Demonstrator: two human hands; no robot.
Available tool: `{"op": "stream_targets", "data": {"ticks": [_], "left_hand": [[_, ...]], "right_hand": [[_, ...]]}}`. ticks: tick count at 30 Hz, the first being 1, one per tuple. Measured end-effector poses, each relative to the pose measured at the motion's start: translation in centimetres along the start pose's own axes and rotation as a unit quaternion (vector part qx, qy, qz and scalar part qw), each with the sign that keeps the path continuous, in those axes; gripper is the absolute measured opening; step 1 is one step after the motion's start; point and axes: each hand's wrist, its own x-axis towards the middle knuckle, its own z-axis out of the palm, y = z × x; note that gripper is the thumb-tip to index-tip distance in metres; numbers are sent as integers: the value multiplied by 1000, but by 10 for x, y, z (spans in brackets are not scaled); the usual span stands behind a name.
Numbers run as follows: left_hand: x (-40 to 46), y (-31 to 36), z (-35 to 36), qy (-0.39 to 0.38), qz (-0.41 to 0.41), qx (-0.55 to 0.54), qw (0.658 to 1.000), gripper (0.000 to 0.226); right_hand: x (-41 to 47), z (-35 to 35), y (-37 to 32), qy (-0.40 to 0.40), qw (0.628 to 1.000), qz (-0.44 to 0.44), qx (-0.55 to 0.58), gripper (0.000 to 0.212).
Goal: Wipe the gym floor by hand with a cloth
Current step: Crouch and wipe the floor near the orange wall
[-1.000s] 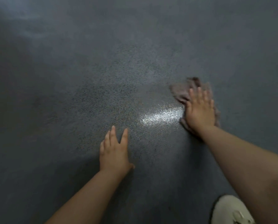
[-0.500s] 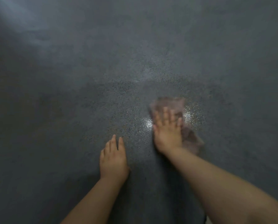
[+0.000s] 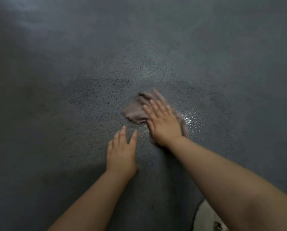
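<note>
Head view: the dark speckled gym floor (image 3: 72, 80) is seen from above, and the wiping step is judged to be in hand. A crumpled greyish-pink cloth (image 3: 136, 109) lies on the floor near the middle of the picture. The right hand (image 3: 162, 124) is laid flat on the cloth's right part, with the fingers straight and slightly spread, so the cloth is pressed down and not clamped in any grip. Just to the right of this hand a wet shine (image 3: 187, 120) is visible on the floor. The left hand (image 3: 121, 154) is placed on the bare floor, nearer and to the left, with the fingers straight too; it seems to be used only for support. At the near right edge a pale shoe (image 3: 208, 217) is partly seen. For the next move, steady downward pressure is needed, and the cloth should be slid over the shining patch without being bunched up.
</note>
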Motion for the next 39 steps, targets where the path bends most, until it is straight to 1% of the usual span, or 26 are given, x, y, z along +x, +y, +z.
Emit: {"op": "stream_targets", "data": {"ticks": [2,4,7,9,10,11,12,14,16,17,19,21,23,25,27,28,29,31,32,34,36,37,38,39], "left_hand": [[5,18,1,-14,13,-3,1000,110],[7,29,4,-30,7,-2,1000,115],[9,35,5,-40,-6,3,999,118],[9,36,4,-40,-10,6,999,118],[9,36,4,-41,-12,6,999,118],[9,37,4,-42,-14,8,999,118],[10,38,4,-43,-16,10,999,118],[11,40,3,-45,-19,14,999,118],[11,40,2,-50,-25,17,998,118],[11,41,1,-52,-27,19,998,118],[11,40,1,-54,-29,16,998,118],[11,39,1,-55,-29,3,998,118],[11,39,1,-56,-29,-7,998,117],[11,40,0,-57,-30,-10,998,117],[11,41,-1,-58,-32,-5,998,117],[11,41,-1,-59,-34,-1,998,117],[12,41,-2,-60,-37,3,998,117],[13,43,-3,-63,-42,11,997,118],[14,44,-4,-65,-45,18,997,118],[13,47,-5,-68,-51,29,996,118],[10,49,-6,-64,-60,34,996,118],[8,50,-6,-62,-63,40,995,117],[6,50,-6,-61,-67,46,995,115],[2,52,-6,-62,-71,50,994,112]], "right_hand": [[11,-12,33,26,998,55,-1,55],[17,-22,68,40,989,139,-7,54],[23,-31,108,56,954,292,27,53],[29,-33,110,69,937,340,47,54],[32,-32,102,68,938,337,47,55],[35,-31,89,61,947,314,43,55],[38,-28,73,52,961,269,34,56],[36,-18,35,32,990,138,7,56],[25,-10,5,13,999,24,-16,54],[20,-7,1,8,1000,-9,-23,53],[13,-9,15,-1,998,-49,-33,51],[11,-16,49,0,998,-48,-44,52],[6,-22,97,18,998,22,-54,54],[-7,-28,150,44,988,137,-61,55],[-22,-33,187,46,962,267,-16,53],[-27,-36,193,44,946,321,17,53],[-28,-36,192,44,932,358,40,54],[-24,-30,168,48,924,375,52,57],[-23,-26,150,47,930,360,50,60],[-31,-16,108,27,958,282,32,62],[-52,3,65,5,987,159,7,58],[-68,12,51,8,996,89,-9,55],[-83,20,41,4,999,30,-18,53],[-93,21,38,-25,999,-20,-21,53]]}}
